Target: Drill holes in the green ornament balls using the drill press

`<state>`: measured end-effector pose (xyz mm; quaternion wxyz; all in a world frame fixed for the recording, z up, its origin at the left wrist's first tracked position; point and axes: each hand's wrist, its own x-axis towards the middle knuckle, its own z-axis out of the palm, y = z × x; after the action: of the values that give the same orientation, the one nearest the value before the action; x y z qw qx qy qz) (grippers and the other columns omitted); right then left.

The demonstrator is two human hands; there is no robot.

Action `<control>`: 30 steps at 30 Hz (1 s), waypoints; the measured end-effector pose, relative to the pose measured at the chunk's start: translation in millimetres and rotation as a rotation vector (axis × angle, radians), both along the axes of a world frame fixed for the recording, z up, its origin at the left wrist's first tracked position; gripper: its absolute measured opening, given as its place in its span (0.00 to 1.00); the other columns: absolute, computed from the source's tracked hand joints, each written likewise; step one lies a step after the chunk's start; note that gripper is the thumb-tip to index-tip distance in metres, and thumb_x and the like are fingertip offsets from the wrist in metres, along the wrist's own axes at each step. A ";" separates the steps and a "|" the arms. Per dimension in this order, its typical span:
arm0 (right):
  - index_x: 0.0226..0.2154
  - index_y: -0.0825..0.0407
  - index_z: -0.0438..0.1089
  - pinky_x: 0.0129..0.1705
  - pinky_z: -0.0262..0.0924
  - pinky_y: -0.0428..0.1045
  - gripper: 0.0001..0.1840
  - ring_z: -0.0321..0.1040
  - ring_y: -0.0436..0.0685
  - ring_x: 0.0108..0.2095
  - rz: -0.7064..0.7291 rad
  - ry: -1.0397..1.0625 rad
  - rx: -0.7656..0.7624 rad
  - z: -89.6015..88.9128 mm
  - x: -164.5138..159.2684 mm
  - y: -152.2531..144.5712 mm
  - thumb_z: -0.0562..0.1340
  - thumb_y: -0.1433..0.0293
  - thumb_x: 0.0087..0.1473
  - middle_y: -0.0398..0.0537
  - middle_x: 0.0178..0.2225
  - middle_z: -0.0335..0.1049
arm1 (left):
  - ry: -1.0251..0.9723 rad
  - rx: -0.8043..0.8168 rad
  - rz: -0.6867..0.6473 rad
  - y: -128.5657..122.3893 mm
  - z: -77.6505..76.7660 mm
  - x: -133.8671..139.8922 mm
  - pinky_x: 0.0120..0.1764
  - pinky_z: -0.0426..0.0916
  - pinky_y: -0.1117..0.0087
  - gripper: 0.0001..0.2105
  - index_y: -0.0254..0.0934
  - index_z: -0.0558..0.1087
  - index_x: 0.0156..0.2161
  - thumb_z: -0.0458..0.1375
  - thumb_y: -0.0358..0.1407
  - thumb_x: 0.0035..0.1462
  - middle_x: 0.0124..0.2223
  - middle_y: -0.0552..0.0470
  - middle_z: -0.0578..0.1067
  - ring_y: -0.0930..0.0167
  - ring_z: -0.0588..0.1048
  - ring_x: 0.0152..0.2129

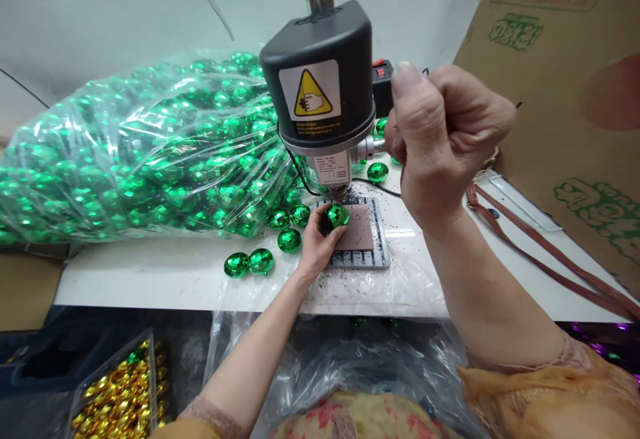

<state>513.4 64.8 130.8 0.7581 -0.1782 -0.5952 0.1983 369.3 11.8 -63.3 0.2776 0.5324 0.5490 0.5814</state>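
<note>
My left hand (316, 247) holds a shiny green faceted ball (339, 216) between thumb and fingers, over the brown pad on the grey slotted base (378, 256). Directly above the ball is the lower end of a small bench drill press (320, 46), whose black head bears a yellow warning label. Whether the bit touches the ball I cannot tell. My right hand (445, 132) is closed in a fist at the metal feed lever (376, 146) on the head's right side; the fist hides the lever's end. Several loose green balls (289, 240) lie left of my left hand.
A large clear bag (150, 152) of green balls fills the table's left side. Dark shavings surround the base. A cardboard box (565, 106) and brown straps (540, 236) are at right. Below left stands a clear bin (151, 386) of gold balls. Plastic sheeting (370, 366) hangs over the front edge.
</note>
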 end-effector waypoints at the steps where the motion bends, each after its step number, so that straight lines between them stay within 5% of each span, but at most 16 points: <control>1: 0.15 0.51 0.47 0.21 0.48 0.47 0.28 0.47 0.43 0.16 -0.008 -0.002 0.003 0.2 0.1 -0.2 0.61 0.64 0.59 0.37 0.15 0.46 | 0.036 -0.004 0.003 -1.1 1.6 1.5 0.56 0.68 0.59 0.27 0.40 0.67 0.56 0.68 0.40 0.52 0.53 0.46 0.74 0.63 0.73 0.51; 5: 0.16 0.52 0.47 0.21 0.47 0.46 0.28 0.46 0.41 0.17 -0.056 -0.039 0.008 0.3 0.7 -0.5 0.59 0.63 0.60 0.37 0.15 0.47 | 0.157 0.001 0.025 -5.6 9.4 10.2 0.55 0.68 0.60 0.25 0.39 0.68 0.54 0.67 0.35 0.52 0.52 0.47 0.74 0.64 0.74 0.50; 19: 0.16 0.52 0.49 0.22 0.49 0.45 0.27 0.48 0.41 0.17 -0.022 -0.036 0.005 -2.0 2.7 -0.3 0.59 0.63 0.61 0.37 0.16 0.47 | 0.057 0.005 0.015 -8.2 9.3 15.5 0.54 0.69 0.61 0.23 0.40 0.69 0.53 0.68 0.36 0.52 0.51 0.48 0.75 0.65 0.74 0.49; 30: 0.14 0.54 0.48 0.20 0.41 0.48 0.28 0.49 0.41 0.16 0.029 0.061 0.106 -27.3 -0.6 -5.8 0.58 0.67 0.61 0.37 0.14 0.44 | 0.082 0.024 0.014 -8.7 9.2 14.9 0.55 0.69 0.61 0.24 0.40 0.69 0.54 0.68 0.35 0.52 0.52 0.47 0.75 0.65 0.74 0.50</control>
<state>512.8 59.0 103.6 0.7814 -0.1230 -0.5839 0.1827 384.3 3.1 -54.1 0.2446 0.5552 0.5567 0.5675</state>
